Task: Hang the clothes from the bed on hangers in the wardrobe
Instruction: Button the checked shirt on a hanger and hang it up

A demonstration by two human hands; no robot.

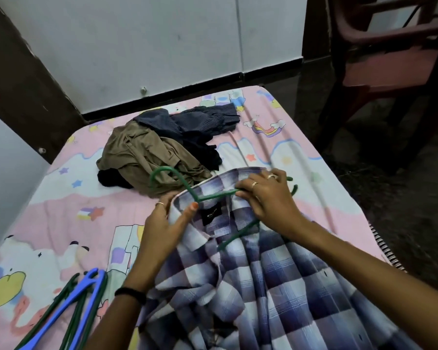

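Checked shirt [263, 274] spread out on the bed [61, 210], collar end up, right under both hands. Left hand [162, 223] pinching the collar edge, thumb on top, fingers tucked under the fabric. Right hand [268, 198] curled round one arm of the green hanger [195, 193], just across the collar from the left. Hanger half poked into the neck opening: hook sticking out past the left thumb, toward the clothes pile [157, 152], lower bar lying inside the shirt below the right palm. Black label visible in the collar between the two hands, text too blurry to read properly. Pile itself just beyond the hook: brown garment on top, dark blue striped one behind, something black underneath. Spare hangers [68, 306], a blue one and a few green, lying on the sheet near the left forearm, well apart from the shirt collar. Red plastic chair [390, 59] off past the right hand, on the floor beside the bed.
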